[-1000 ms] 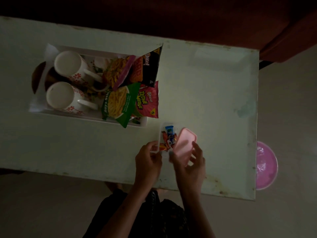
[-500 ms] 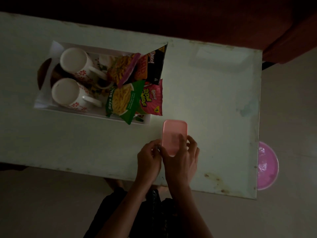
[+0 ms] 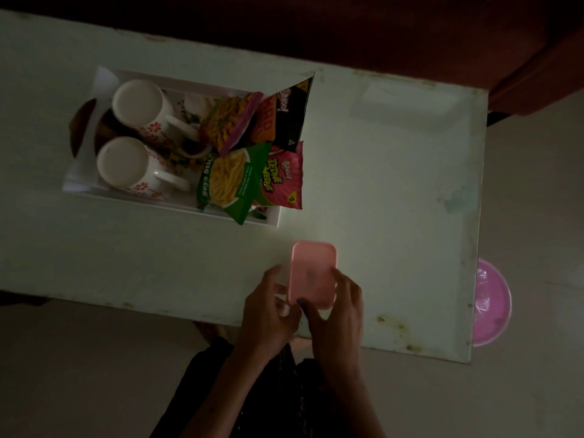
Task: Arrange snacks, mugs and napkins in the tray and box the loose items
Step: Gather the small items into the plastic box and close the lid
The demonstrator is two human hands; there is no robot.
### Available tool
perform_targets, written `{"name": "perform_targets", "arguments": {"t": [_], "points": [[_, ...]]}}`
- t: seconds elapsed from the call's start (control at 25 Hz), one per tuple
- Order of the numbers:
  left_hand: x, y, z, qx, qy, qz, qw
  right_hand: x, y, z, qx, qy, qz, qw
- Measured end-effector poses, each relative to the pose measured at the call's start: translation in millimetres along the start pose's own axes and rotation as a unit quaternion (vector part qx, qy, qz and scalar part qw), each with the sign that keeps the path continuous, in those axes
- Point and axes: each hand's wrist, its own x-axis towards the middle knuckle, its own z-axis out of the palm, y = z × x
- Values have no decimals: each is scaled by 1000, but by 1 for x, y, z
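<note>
- The white rectangular tray (image 3: 177,202) on the pale table (image 3: 379,184) is seen already loaded: two white mugs with red flower prints (image 3: 139,112) at its left end, four snack packets at its right; napkins cannot be made out with certainty.
- The small box with a pink rectangular lid (image 3: 313,270) stands near the table's front edge, just beside the tray's near right corner; the lid is seated on top, so the boxing step is judged nearly done, with only pressing shut perhaps left.
- The left hand (image 3: 268,308) is curled against the box's left side; the right hand (image 3: 338,314) is curled round its near right corner, thumb at the lid's near edge.
- "Soya Stic…" is read on the green packet (image 3: 230,181), "BINGO! TEDHE MEDHE" and "5" on the pink packet (image 3: 282,178), "BINGO!" on the black-and-orange packet (image 3: 284,115); nothing legible is found on the packet with a purple edge (image 3: 230,124).
</note>
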Motion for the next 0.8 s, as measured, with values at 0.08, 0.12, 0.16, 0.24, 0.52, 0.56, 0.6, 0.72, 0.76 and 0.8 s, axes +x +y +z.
{"name": "perform_targets", "arguments": {"t": [0.08, 0.12, 0.16, 0.24, 0.52, 0.56, 0.6, 0.72, 0.76, 0.8], "points": [[7, 5, -7, 55, -70, 36, 995, 11, 1, -13, 37, -43, 19, 998], [11, 9, -9, 84, -89, 50, 991, 17, -1, -19, 37, -72, 22, 996], [15, 13, -11, 108, -101, 58, 987, 23, -2, -24, 24, -100, 18, 995], [21, 18, -12, 134, -112, 55, 983, 33, -4, -30, -24, -141, -4, 990], [23, 19, -13, 101, -102, 38, 989, 38, -3, -32, -74, -163, -22, 984], [23, 19, -12, 104, -94, 42, 989, 37, -3, -31, -66, -153, -17, 986], [23, 18, -11, 105, -87, 45, 990, 36, -3, -30, -58, -147, -15, 987], [24, 16, -9, 92, -80, 46, 992, 35, 0, -29, -42, -147, -20, 988], [24, 15, -9, 90, -78, 47, 992, 36, 0, -29, -41, -147, -19, 988], [25, 14, -9, 92, -75, 47, 992, 37, 0, -29, -43, -148, -16, 988]]}}
